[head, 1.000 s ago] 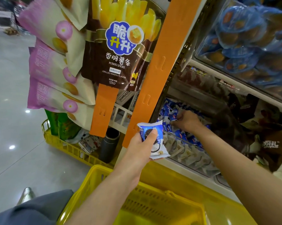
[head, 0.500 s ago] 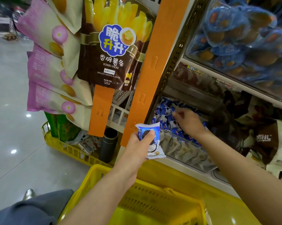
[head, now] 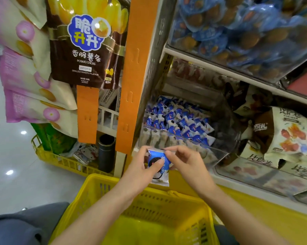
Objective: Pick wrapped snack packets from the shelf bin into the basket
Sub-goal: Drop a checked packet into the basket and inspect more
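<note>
A clear shelf bin (head: 168, 140) holds several small blue-and-white snack packets (head: 177, 121). Just in front of it and above the far rim of the yellow basket (head: 149, 197), my two hands meet. My left hand (head: 138, 168) grips blue-and-white snack packets (head: 160, 175), with its thumb pressed across the front. My right hand (head: 186, 161) pinches the top edge of a packet in that same bunch with fingertips and thumb. How many packets are in the bunch cannot be told. The basket's inside looks bare where it shows.
An orange hanging strip (head: 136, 68) and brown potato-stick bags (head: 85, 50) hang left of the bin, with purple bags (head: 25, 85) beyond. A yellow wire rack (head: 60, 161) and a black cylinder (head: 105, 152) sit low on the left. Larger snack bags (head: 287, 135) crowd the shelf's right.
My right hand has pulled out of the bin and come down to the packets in my left hand. My left hand has dropped slightly toward the basket.
</note>
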A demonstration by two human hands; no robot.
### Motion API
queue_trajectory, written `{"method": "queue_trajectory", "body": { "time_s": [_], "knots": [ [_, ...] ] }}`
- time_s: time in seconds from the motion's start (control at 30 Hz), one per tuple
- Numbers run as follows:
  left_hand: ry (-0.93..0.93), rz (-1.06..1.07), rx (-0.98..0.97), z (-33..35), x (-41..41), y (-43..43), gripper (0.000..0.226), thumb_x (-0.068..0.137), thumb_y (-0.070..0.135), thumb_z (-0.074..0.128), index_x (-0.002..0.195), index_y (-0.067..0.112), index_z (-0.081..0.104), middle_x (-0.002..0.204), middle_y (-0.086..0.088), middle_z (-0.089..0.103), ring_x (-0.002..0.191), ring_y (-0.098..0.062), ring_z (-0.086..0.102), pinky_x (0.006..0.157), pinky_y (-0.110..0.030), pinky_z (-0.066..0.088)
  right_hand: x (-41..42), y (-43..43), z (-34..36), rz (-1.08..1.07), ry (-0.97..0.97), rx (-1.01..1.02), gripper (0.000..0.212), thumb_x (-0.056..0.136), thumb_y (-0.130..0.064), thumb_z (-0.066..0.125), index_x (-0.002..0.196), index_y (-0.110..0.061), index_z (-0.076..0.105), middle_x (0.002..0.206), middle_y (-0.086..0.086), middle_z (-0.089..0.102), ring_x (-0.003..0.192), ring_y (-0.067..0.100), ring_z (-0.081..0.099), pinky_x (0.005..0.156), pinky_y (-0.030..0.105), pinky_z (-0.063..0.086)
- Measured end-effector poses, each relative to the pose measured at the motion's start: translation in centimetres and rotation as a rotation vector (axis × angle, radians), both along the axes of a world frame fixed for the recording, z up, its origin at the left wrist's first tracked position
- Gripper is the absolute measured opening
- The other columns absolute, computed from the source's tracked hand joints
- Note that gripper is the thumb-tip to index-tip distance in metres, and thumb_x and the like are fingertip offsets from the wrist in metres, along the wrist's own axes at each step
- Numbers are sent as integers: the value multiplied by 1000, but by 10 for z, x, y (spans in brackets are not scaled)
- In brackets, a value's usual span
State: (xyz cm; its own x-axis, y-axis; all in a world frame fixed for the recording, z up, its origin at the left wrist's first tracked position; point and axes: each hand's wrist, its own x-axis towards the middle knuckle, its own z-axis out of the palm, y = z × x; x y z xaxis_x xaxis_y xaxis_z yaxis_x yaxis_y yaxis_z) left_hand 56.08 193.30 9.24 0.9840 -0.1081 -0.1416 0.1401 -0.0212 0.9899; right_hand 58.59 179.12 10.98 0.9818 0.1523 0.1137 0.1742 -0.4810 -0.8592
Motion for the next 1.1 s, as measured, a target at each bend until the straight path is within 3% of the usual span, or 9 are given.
{"method": "queue_trajectory", "body": {
  "time_s": [0.13,0.23,0.37,0.5,0.6,0.7,0.87,0.97,1.1],
  "knots": [
    [11,29,-39,-1,-2,-7,9,93,28,53,91,19,55,58,8,55,44,-4,46,41,-13,32,0,-7,-11,6,103,162,14,89,-14,58,81,-18,68,69,-4,68,64,3,62,54,19,51],
    [-5,79,-57,-2,-1,-10,22,95,29,49,94,9,58,68,-11,57,55,-18,52,50,-23,38,1,-8,-17,17,111,144,17,89,-15,59,75,-22,66,66,-4,65,61,3,59,50,15,47],
    [8,142,-57,-10,2,-15,23,95,23,50,97,1,59,95,-22,67,91,-31,65,80,-42,51,-2,-8,-18,24,-70,-69,15,85,-18,65,73,-28,63,69,-11,63,63,-2,57,56,11,44],
    [76,147,-84,-18,5,-17,22,94,21,52,96,1,61,90,-17,70,80,-21,69,64,-26,53,-9,-11,-16,87,-376,-387,8,85,-23,66,85,-16,69,79,-9,58,70,1,51,64,16,43],
    [135,127,-115,-21,5,-16,26,93,27,53,99,3,61,87,-14,71,74,-16,69,63,-24,52,-12,-15,-15,117,-429,-454,10,87,-24,63,88,-16,69,82,-5,61,73,6,54,64,19,46],
    [149,31,-69,-24,5,-13,30,86,39,58,105,16,61,95,-9,71,83,-15,68,73,-27,50,-11,-16,-15,10,-304,-239,6,87,-20,62,83,-23,65,77,-12,61,75,5,57,63,13,46],
    [98,85,-115,-25,3,-11,24,81,23,68,104,19,61,90,0,72,77,-11,69,73,-25,56,2,-22,-8,-267,77,219,10,93,-16,53,84,-18,57,86,0,66,70,8,66,59,20,56],
    [52,193,-123,-25,5,-6,14,84,26,65,98,22,62,88,5,71,76,-8,69,81,-29,54,2,-22,-8,-207,247,374,10,94,-11,50,86,-10,56,85,4,67,64,4,67,58,16,55],
    [-18,313,-155,-22,7,-2,7,89,21,58,88,20,65,93,0,69,80,-8,68,70,-21,55,-3,-20,-17,-81,403,390,3,93,-7,51,92,-6,53,81,8,65,66,7,67,63,19,56]
  ]
}}
